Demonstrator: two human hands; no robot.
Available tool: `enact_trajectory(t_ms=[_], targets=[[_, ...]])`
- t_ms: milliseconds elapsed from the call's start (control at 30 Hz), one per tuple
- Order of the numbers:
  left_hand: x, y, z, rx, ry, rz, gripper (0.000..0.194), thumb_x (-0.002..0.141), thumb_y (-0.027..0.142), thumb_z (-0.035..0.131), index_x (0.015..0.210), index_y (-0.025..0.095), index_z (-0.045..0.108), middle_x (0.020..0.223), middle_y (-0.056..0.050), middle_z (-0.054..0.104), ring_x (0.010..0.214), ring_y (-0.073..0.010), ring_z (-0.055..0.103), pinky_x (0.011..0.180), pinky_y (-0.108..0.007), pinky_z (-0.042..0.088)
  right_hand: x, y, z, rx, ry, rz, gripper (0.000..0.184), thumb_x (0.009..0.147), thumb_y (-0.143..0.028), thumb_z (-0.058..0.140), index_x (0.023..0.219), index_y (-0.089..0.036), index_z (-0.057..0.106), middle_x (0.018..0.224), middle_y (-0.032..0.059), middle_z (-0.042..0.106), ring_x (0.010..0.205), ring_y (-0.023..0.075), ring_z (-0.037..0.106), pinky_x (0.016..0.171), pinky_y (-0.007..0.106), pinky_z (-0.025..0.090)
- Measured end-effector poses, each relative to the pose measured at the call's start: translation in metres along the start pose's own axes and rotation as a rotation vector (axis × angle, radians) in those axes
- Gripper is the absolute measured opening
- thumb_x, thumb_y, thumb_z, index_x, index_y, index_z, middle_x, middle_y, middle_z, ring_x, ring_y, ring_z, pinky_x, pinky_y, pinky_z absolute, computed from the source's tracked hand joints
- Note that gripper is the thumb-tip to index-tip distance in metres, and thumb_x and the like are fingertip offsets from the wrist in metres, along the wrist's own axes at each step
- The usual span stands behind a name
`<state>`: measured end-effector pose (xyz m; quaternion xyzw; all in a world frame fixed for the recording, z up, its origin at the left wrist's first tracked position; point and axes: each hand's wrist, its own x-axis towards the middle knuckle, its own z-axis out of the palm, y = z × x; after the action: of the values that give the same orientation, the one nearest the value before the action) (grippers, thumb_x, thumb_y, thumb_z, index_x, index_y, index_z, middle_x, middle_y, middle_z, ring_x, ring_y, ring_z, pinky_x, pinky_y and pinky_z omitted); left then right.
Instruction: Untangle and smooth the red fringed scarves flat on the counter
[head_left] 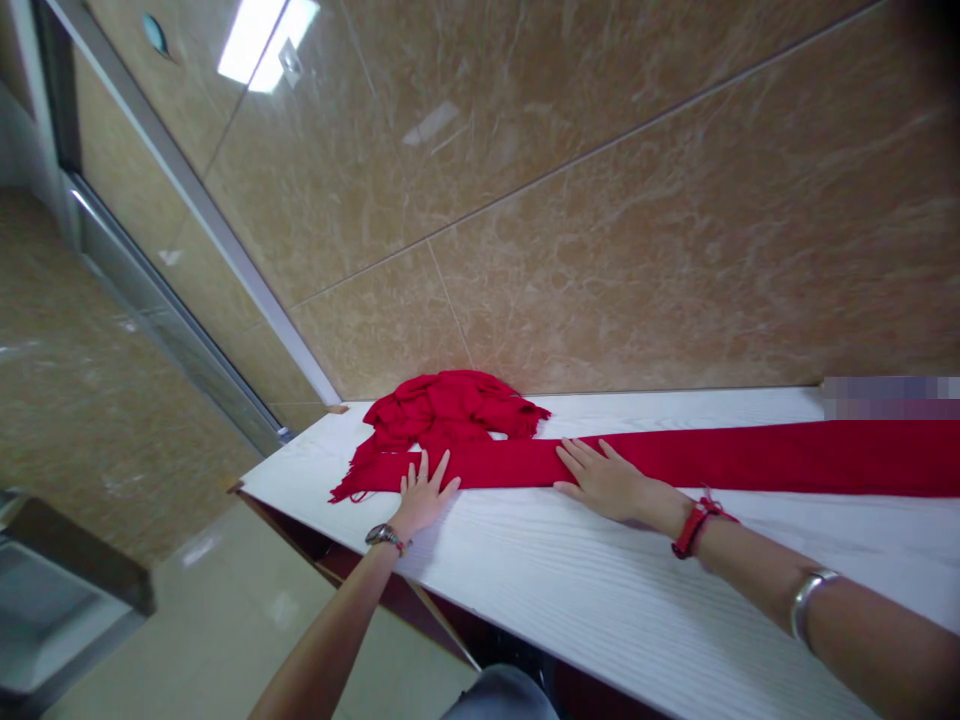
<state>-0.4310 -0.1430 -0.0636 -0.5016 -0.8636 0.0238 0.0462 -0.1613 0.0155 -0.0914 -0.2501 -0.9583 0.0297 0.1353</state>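
A long red scarf [750, 458] lies in a flat, narrow strip along the white table, running off the right edge of the view. Its left end shows a fringe, and behind that end sits a bunched heap of red fringed cloth [450, 405]; whether both are one piece I cannot tell. My left hand [426, 495] rests on the strip near the fringed end, fingers spread. Farther right, my right hand [604, 480] lies flat on the strip with its fingers stretched out. Neither hand grips the cloth.
The white table [600, 570] stands against a tan marble-patterned wall [600, 250]. At the back right is a blurred-out item [885, 397]. Left of the table are a metal-framed glass panel [180, 310] and a dark-framed box-like object [67, 600] above the floor.
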Motion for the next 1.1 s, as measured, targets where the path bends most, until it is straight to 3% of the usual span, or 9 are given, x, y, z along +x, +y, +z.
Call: enact_trajectory(t_ms=[233,333,467,533,667,733,800,900,1100], targets=[[0.008,-0.006,0.001,0.03,-0.001,-0.018,0.062,0.086,0.055,0.025,0.141,0.028,0.012,0.147,-0.016,0.005,0.129,-0.0408,0.013,0.098,-0.055,0.02,-0.105,0.118,-0.027,-0.178,0.007,0.119,0.057,0.089,-0.048,0.018,0.128,-0.015,0.044,0.136,0.016,0.037,0.127,0.03,0.029,0.094,0.058,0.031],[0.012,-0.006,-0.002,0.027,-0.039,-0.075,0.062,0.085,0.055,0.026,0.14,0.03,0.016,0.147,-0.014,0.009,0.129,-0.0406,0.015,0.097,-0.057,0.022,-0.145,0.149,-0.049,-0.253,-0.034,0.228,0.052,0.09,-0.042,0.02,0.123,-0.014,0.049,0.134,0.0183,0.039,0.126,0.0323,0.031,0.091,0.06,0.032],[0.012,0.042,-0.017,0.098,0.092,-0.087,0.055,0.086,0.045,0.03,0.137,0.024,0.03,0.147,-0.015,0.009,0.13,-0.0403,0.01,0.097,-0.06,0.018,-0.149,0.134,-0.073,-0.226,-0.022,0.308,0.051,0.09,-0.04,0.025,0.125,-0.008,0.045,0.134,0.0217,0.038,0.125,0.0341,0.032,0.093,0.06,0.029],[0.011,0.091,-0.025,0.089,0.182,0.054,0.053,0.087,0.042,0.029,0.136,0.021,0.033,0.147,-0.013,0.007,0.132,-0.0374,0.008,0.099,-0.058,0.016,-0.133,0.112,-0.076,-0.199,0.02,0.29,0.056,0.09,-0.043,0.027,0.131,-0.005,0.037,0.136,0.0222,0.034,0.127,0.0329,0.028,0.097,0.056,0.027],[0.008,0.195,-0.031,-0.013,0.19,0.333,0.056,0.088,0.045,0.028,0.137,0.018,0.029,0.147,-0.013,0.01,0.133,-0.0316,0.008,0.101,-0.051,0.02,-0.098,0.079,-0.064,-0.107,0.011,0.209,0.06,0.091,-0.048,0.025,0.136,-0.008,0.029,0.14,0.0168,0.029,0.13,0.0259,0.025,0.103,0.046,0.023],[0.008,0.228,-0.027,-0.019,0.155,0.45,0.055,0.089,0.043,0.027,0.137,0.017,0.029,0.147,-0.011,0.014,0.133,-0.0289,0.012,0.102,-0.048,0.021,-0.091,0.077,-0.057,-0.069,-0.003,0.18,0.06,0.091,-0.049,0.023,0.136,-0.009,0.029,0.141,0.0159,0.028,0.131,0.0251,0.022,0.104,0.046,0.021],[0.01,0.242,-0.021,-0.01,0.134,0.529,0.052,0.09,0.039,0.026,0.137,0.018,0.028,0.145,-0.009,0.02,0.133,-0.0262,0.017,0.102,-0.046,0.022,-0.095,0.086,-0.057,-0.066,-0.02,0.185,0.059,0.091,-0.049,0.023,0.136,-0.012,0.03,0.142,0.0144,0.026,0.131,0.0255,0.021,0.104,0.048,0.021],[0.015,0.24,-0.01,0.006,0.18,0.589,0.05,0.09,0.035,0.026,0.137,0.019,0.029,0.144,-0.007,0.025,0.131,-0.0244,0.022,0.102,-0.043,0.023,-0.118,0.113,-0.071,-0.123,-0.095,0.243,0.054,0.092,-0.046,0.024,0.135,-0.014,0.032,0.142,0.0139,0.028,0.13,0.0265,0.024,0.102,0.052,0.024],[0.028,0.229,0.002,-0.032,0.24,0.607,0.05,0.086,0.033,0.028,0.134,0.02,0.037,0.141,-0.006,0.032,0.129,-0.0246,0.027,0.101,-0.044,0.027,-0.2,0.193,-0.113,-0.381,-0.187,0.39,0.039,0.092,-0.022,0.026,0.127,-0.02,0.044,0.141,0.0113,0.029,0.129,0.0299,0.024,0.094,0.062,0.027]])
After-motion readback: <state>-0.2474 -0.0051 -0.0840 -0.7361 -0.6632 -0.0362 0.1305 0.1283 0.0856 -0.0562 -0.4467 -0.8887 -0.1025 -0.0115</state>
